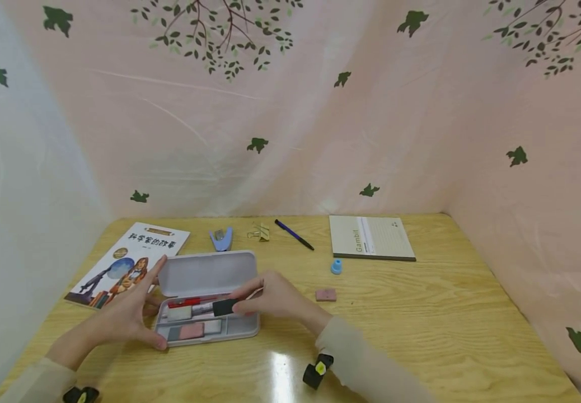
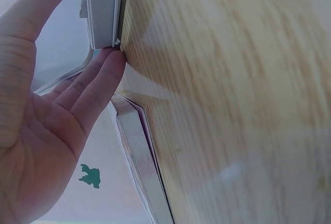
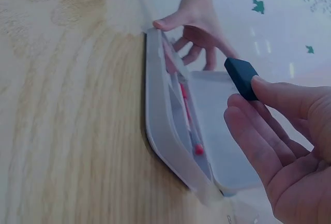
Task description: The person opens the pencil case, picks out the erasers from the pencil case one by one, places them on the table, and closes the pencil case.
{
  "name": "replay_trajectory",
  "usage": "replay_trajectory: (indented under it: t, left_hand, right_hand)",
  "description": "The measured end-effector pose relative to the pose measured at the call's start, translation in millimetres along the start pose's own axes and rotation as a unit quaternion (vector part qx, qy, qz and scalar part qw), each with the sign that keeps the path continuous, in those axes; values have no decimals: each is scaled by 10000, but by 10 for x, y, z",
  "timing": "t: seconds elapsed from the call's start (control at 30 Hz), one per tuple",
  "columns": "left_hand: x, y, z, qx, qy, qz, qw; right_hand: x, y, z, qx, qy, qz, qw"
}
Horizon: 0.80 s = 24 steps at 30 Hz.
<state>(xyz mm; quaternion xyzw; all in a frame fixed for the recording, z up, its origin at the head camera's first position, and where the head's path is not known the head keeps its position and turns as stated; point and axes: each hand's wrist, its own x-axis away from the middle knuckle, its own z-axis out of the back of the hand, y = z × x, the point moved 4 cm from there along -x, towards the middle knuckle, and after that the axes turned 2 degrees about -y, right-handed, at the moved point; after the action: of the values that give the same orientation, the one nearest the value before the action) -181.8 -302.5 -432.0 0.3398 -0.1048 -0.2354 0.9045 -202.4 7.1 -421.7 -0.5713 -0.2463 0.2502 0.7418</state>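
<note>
An open grey pencil case (image 1: 207,274) lies on the table with its lid tipped back. My left hand (image 1: 124,312) grips its left end, thumb at the front corner and other fingers behind. In the right wrist view, my right hand (image 3: 289,131) pinches a black eraser (image 3: 241,78) between thumb and fingers. The head view puts this eraser over the case's back compartment. Inside are a red pen (image 1: 184,303), a whitish eraser (image 1: 179,313), a pink-and-grey eraser (image 1: 192,331) and another pale eraser (image 1: 212,326) in the front compartment.
A book (image 1: 119,268) lies left of the case. Behind it are a blue sharpener-like item (image 1: 221,239), a gold binder clip (image 1: 260,232) and a blue pen (image 1: 294,234). Rightward are a notebook (image 1: 373,238), a small blue piece (image 1: 337,267) and a pink eraser (image 1: 326,295).
</note>
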Motion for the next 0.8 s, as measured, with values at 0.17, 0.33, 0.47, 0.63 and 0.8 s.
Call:
replay_trajectory:
  t: [0.17,0.33,0.47,0.63,0.8]
  left_hand:
    - [8,-8,17,-1,-3,-9,10000]
    - [31,-27,19,-35,11,6,10000]
    - [26,-36,0,34,16,40,10000]
    - [9,-40,-15,165,-9,88,9998]
    - [-3,-17,-16,47,27,-11,10000]
  right_hand:
    - [174,22,245,-609,105,-208,9979]
    - [403,30,540,-775,256,-355,9960]
    - [634,84,847,-532,502,-592,9956]
    - [901,227,1237,-313,719,-603,9951]
    - [1139,427,1568,-243,1018,-750,9917]
